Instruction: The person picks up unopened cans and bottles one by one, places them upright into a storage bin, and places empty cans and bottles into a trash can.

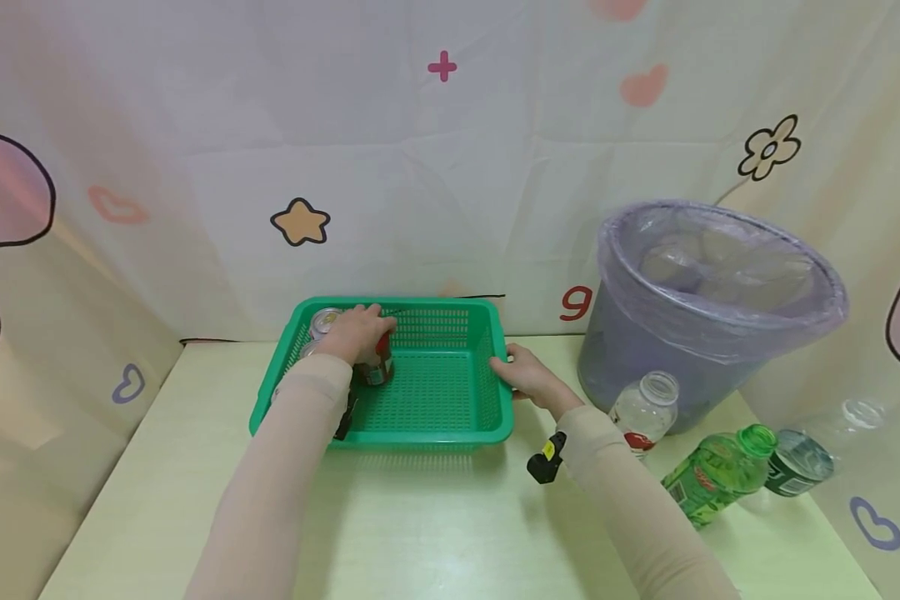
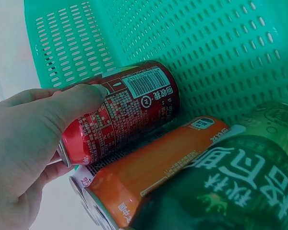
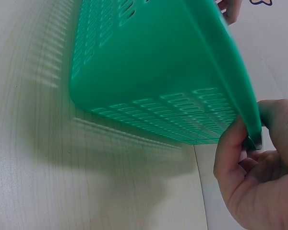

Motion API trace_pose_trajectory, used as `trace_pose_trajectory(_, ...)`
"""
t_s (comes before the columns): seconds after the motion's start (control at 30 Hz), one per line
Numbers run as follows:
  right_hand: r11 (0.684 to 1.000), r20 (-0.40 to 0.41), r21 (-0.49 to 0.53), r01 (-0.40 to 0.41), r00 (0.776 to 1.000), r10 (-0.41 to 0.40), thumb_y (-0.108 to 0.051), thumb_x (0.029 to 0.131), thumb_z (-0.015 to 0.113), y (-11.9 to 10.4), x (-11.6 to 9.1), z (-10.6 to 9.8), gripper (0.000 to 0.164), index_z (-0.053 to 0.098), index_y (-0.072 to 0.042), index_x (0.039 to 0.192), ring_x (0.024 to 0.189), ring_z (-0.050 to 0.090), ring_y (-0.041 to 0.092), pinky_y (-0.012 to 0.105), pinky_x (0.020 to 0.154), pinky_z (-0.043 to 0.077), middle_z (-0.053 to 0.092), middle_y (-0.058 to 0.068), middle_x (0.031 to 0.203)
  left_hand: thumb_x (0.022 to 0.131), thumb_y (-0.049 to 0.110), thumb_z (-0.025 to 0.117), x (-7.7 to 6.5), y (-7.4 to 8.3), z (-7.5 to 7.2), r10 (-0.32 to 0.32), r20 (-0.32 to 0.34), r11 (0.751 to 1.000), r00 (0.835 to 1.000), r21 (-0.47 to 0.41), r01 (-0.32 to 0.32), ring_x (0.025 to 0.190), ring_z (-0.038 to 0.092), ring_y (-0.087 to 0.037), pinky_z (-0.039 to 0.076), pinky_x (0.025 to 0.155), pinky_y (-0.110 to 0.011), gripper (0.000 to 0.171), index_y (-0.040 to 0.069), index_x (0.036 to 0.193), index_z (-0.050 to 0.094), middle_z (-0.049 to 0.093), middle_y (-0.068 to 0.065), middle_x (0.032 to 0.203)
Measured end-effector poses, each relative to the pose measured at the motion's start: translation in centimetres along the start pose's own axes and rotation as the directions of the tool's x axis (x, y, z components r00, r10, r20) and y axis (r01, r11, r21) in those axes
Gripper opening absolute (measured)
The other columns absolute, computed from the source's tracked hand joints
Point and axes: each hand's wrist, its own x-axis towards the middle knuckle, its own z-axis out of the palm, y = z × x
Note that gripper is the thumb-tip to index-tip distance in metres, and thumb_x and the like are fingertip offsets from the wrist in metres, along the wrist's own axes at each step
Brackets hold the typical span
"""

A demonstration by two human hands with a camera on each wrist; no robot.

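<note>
Inside the green plastic basket (image 1: 435, 437), my left hand (image 1: 355, 335) grips a red soda can (image 2: 129, 103) that stands on the basket floor. Beside it in the left wrist view are an orange can (image 2: 153, 167) and a dark green can (image 2: 225, 187). Two can tops show at the basket's left end in the head view, partly behind my left hand. My right hand (image 1: 528, 377) pinches the basket's right rim, thumb on the inner side and fingers curled beneath, as the right wrist view shows at the rim (image 3: 247, 105).
A bin (image 1: 645, 333) with a purple liner stands at the back right. In front of it are a clear bottle (image 1: 647, 408), a green bottle (image 1: 720, 471) and another clear bottle (image 1: 798, 467) with a dark green label. A patterned curtain (image 1: 420, 208) hangs behind the table (image 1: 435, 533).
</note>
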Motion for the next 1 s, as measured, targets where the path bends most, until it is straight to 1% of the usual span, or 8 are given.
trace_pose_trajectory(0.2,1.000,-0.002,-0.005,-0.005,1.000,0.005,-0.023,0.097,0.043,0.0,0.0,0.2,0.036,0.037,-0.001,0.124,0.100,0.061,0.029,0.039,0.076,0.054,0.051,0.021,0.120,0.077,0.022,0.074,0.3,-0.1,0.0,-0.026,-0.001,1.000,1.000,-0.007,0.025,0.117,0.044,-0.038,0.038,0.099,-0.050,0.058,0.016,0.129,0.049,0.046,-0.017,0.128)
trace_pose_trajectory(0.4,1.000,-0.008,-0.005,0.003,1.000,-0.003,-0.023,0.097,0.042,0.1,0.1,0.0,0.035,0.037,0.000,0.123,0.095,0.062,0.026,0.040,0.075,0.055,0.051,0.021,0.118,0.080,0.023,0.072,0.7,-0.1,0.0,-0.048,-0.020,0.999,0.999,-0.017,0.047,0.115,0.045,-0.037,0.039,0.098,-0.049,0.056,0.014,0.130,0.049,0.048,-0.017,0.125)
trace_pose_trajectory(0.63,1.000,-0.008,-0.008,-0.002,1.000,0.002,-0.023,0.097,0.043,-0.1,-0.1,0.1,0.036,0.037,0.000,0.124,0.094,0.061,0.025,0.040,0.075,0.054,0.051,0.020,0.118,0.080,0.024,0.070,0.8,0.2,-0.2,-0.103,-0.036,0.994,0.994,-0.031,0.102,0.114,0.046,-0.039,0.040,0.097,-0.049,0.056,0.013,0.130,0.048,0.048,-0.020,0.125)
trace_pose_trajectory(0.77,1.000,-0.008,-0.010,-0.001,1.000,0.001,-0.023,0.097,0.043,-0.2,-0.2,0.2,0.036,0.037,0.000,0.124,0.094,0.061,0.025,0.042,0.077,0.054,0.051,0.020,0.117,0.082,0.024,0.067,0.9,0.4,-0.2,-0.143,-0.038,0.989,0.989,-0.032,0.142,0.112,0.046,-0.041,0.041,0.095,-0.050,0.054,0.010,0.129,0.046,0.047,-0.022,0.124)
trace_pose_trajectory(0.87,1.000,-0.003,-0.008,-0.001,1.000,0.001,-0.023,0.097,0.043,-0.2,-0.2,0.2,0.037,0.036,0.000,0.125,0.092,0.062,0.024,0.043,0.078,0.053,0.051,0.021,0.117,0.082,0.023,0.067,1.1,0.6,-0.2,-0.169,-0.031,0.985,0.985,-0.039,0.168,0.113,0.045,-0.041,0.040,0.096,-0.049,0.056,0.008,0.130,0.042,0.045,-0.023,0.125)
trace_pose_trajectory(1.0,1.000,-0.005,-0.011,0.003,1.000,-0.004,-0.023,0.097,0.043,-0.1,-0.2,0.1,0.037,0.036,0.000,0.125,0.090,0.063,0.023,0.042,0.076,0.054,0.052,0.021,0.116,0.084,0.019,0.066,1.3,0.7,-0.1,-0.174,-0.027,0.984,0.984,-0.051,0.172,0.116,0.043,-0.042,0.039,0.097,-0.049,0.055,0.006,0.131,0.040,0.044,-0.024,0.128)
